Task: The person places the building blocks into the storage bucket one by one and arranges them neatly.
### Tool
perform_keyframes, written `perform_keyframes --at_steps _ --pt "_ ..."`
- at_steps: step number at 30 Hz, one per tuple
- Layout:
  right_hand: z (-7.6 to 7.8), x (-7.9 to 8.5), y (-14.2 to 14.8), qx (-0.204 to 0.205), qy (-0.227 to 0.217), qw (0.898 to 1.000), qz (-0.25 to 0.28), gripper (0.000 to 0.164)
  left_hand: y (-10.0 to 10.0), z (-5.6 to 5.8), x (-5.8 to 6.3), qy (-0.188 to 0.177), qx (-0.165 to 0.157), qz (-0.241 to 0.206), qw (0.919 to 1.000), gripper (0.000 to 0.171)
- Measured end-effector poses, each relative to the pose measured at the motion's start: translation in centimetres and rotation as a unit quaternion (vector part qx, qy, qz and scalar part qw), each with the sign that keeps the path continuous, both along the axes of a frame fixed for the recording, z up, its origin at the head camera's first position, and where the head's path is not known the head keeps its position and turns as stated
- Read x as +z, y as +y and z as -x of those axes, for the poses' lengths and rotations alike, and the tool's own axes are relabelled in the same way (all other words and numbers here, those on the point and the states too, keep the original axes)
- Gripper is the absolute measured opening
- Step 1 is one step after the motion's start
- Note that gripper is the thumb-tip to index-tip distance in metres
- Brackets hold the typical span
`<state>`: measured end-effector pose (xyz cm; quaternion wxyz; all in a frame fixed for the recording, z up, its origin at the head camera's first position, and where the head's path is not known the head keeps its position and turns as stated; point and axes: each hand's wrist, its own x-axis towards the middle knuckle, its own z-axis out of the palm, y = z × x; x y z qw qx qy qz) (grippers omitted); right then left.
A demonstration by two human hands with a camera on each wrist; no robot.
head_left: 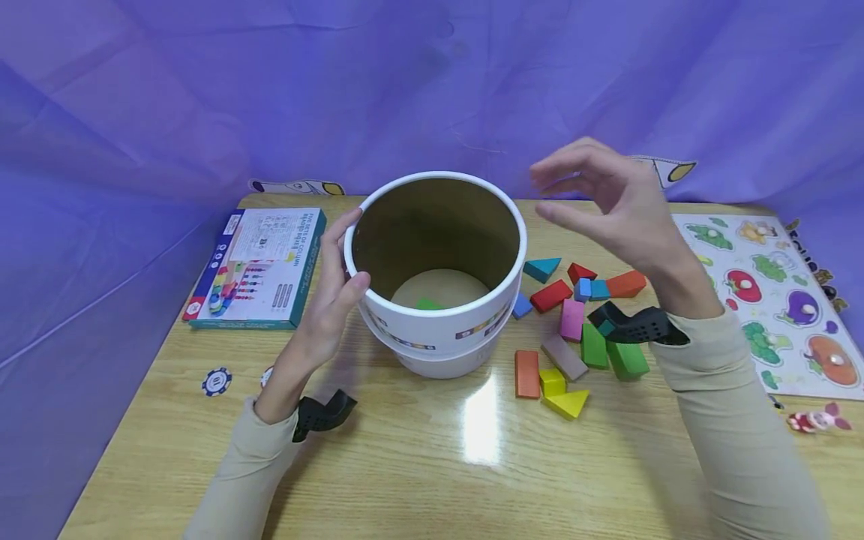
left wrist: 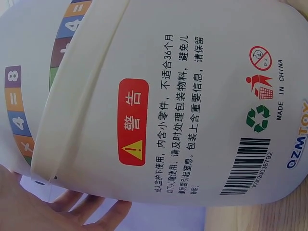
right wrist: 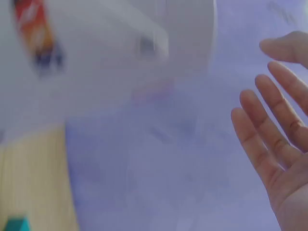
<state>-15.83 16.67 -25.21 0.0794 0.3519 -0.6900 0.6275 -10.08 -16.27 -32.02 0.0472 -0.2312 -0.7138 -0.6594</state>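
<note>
A white bucket (head_left: 445, 367) with an open top stands at the middle of the table, printed with numbers and a warning label (left wrist: 134, 121). My left hand (head_left: 322, 319) holds its left side, with the thumb at the rim and the fingers against the outer wall. Inside on the bottom lies a green block (head_left: 428, 304), partly hidden by the near rim. My right hand (head_left: 607, 199) is raised in the air to the right of the bucket, holding nothing, its fingers and thumb apart. Below it lie several loose coloured blocks, among them a teal triangle (head_left: 542, 269) and a red block (head_left: 550, 295).
A boxed bead toy (head_left: 259, 266) lies at the left, with a blue-and-white chip (head_left: 217, 382) in front. On the right are a vegetable picture board (head_left: 776, 300) and a small pink figurine (head_left: 817, 419). A purple curtain (head_left: 432, 90) hangs behind the table.
</note>
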Motion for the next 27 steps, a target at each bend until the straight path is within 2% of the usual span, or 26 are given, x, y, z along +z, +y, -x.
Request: perform_keyframes --at_steps 3,6,9,11,13,15,17,21,27 --pt "1.0 -1.9 2.9 -0.011 -0.053 0.998 0.03 0.035 0.1 0.1 0.0 0.002 0.0 -0.001 1.0 0.08" --pt "1.9 -4.4 5.0 -0.037 -0.091 0.995 -0.004 0.035 0.2 0.2 -0.1 0.007 0.003 -0.003 1.0 0.08" --pt "2.6 -6.9 6.2 -0.076 -0.11 0.986 -0.096 0.035 0.3 0.2 -0.2 0.009 0.008 -0.003 0.9999 0.082" --pt "2.9 -8.2 6.4 -0.096 -0.119 0.974 -0.169 0.035 0.3 0.2 -0.3 0.009 0.01 -0.002 0.9999 0.083" --pt "3.2 -9.4 6.4 -0.101 -0.119 0.96 -0.232 0.037 0.3 0.2 -0.4 0.011 0.015 -0.001 0.9998 0.086" --pt "3.7 -10.4 6.2 -0.095 -0.118 0.95 -0.272 0.037 0.3 0.2 -0.4 0.013 0.017 0.002 0.9998 0.088" --pt "4.0 -11.2 6.0 -0.083 -0.118 0.945 -0.294 0.038 0.3 0.2 -0.4 0.015 0.022 0.008 0.9996 0.09" --pt "4.5 -12.2 5.3 -0.063 -0.127 0.94 -0.309 0.038 0.3 0.1 -0.5 0.022 0.027 0.018 0.9992 0.092" --pt "4.7 -12.9 4.5 -0.057 -0.105 0.933 -0.339 0.034 0.4 0.2 -0.6 0.029 0.035 0.023 0.9987 0.092"
